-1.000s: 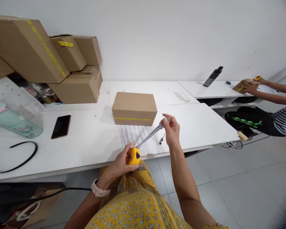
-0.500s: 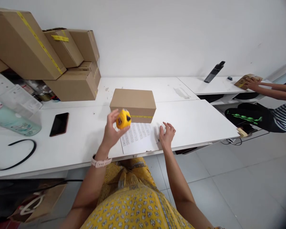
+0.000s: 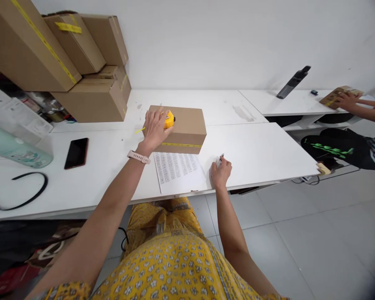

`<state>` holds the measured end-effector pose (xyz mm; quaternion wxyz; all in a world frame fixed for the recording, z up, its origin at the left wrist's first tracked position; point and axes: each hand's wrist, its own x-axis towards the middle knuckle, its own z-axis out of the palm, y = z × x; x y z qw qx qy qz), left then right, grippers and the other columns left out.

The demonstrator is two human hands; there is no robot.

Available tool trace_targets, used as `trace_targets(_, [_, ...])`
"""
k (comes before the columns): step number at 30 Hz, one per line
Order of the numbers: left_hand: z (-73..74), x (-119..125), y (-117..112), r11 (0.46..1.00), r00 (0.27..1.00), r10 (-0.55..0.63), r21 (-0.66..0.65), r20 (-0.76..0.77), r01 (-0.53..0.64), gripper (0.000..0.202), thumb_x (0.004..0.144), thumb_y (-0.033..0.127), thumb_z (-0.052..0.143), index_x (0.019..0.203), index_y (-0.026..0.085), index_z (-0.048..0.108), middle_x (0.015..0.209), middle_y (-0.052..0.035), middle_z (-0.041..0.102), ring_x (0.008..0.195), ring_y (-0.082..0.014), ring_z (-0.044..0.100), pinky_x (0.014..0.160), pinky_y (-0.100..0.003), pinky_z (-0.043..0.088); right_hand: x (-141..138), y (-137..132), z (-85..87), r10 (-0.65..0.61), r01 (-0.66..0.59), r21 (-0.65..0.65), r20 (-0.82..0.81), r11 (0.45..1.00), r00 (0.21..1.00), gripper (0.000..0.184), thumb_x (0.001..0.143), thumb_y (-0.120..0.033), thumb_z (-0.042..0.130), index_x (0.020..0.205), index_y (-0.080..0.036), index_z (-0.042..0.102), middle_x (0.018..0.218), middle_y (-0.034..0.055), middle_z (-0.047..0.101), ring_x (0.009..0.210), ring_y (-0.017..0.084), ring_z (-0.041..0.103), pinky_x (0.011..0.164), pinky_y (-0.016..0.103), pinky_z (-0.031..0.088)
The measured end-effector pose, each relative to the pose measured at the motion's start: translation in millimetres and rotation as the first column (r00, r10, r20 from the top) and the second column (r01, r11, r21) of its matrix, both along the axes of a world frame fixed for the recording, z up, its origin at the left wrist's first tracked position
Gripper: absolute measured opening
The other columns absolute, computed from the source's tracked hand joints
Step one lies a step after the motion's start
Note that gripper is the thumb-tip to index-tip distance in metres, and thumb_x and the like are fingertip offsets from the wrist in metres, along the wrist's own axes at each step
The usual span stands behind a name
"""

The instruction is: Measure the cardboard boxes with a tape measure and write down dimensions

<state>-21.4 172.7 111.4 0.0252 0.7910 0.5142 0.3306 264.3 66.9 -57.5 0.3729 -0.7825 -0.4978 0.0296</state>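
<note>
My left hand (image 3: 156, 127) is closed around a yellow tape measure (image 3: 169, 120), at the left part of the top of a closed cardboard box (image 3: 189, 121). A short yellow strip (image 3: 139, 130) sticks out left of this hand; whether it is the measure's blade I cannot tell. Low on the table, my right hand (image 3: 221, 173) is closed on a thin pen (image 3: 221, 156), most of it hidden by the fingers. Between the hands, in front of the box, lies a printed sheet (image 3: 178, 171) with columns of small text.
Several cardboard boxes (image 3: 87, 100) are stacked at the left. A phone (image 3: 76, 153), a green bottle (image 3: 21, 148) and a black strap (image 3: 34, 191) lie on the white table (image 3: 262, 158). A dark bottle (image 3: 293, 82) stands far right, near another person's hands on a small box (image 3: 336, 96).
My left hand has carried the tape measure forward onto the box. The fingers of my right hand have closed on the pen. The whole view has shifted slightly.
</note>
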Motion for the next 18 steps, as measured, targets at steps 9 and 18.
trace_targets(9, [-135.8, 53, -190, 0.909, 0.927, -0.372, -0.222, -0.048, 0.353, 0.055, 0.096, 0.031, 0.057, 0.146, 0.010, 0.048, 0.153, -0.0194, 0.053, 0.147, -0.0325, 0.045, 0.124, -0.054, 0.031, 35, -6, 24.2, 0.115, -0.178, -0.168, -0.327, 0.970, 0.938, 0.056, 0.084, -0.026, 0.050, 0.138, -0.015, 0.060, 0.079, 0.0036, 0.059, 0.070, 0.020, 0.054, 0.071, 0.035, 0.046])
trace_targets(18, [-149.8, 47, -198, 0.890, 0.827, -0.431, -0.319, -0.361, 0.325, 0.070, 0.096, 0.022, 0.057, 0.157, -0.001, 0.033, 0.167, -0.0217, 0.030, 0.157, -0.0348, 0.024, 0.130, -0.053, 0.017, 23, -5, 43.1, 0.177, -0.145, -0.455, 0.028, 0.879, 0.984, 0.024, 0.089, -0.037, 0.058, 0.104, -0.019, 0.065, 0.090, 0.0119, 0.068, 0.088, 0.029, 0.062, 0.085, 0.045, 0.047])
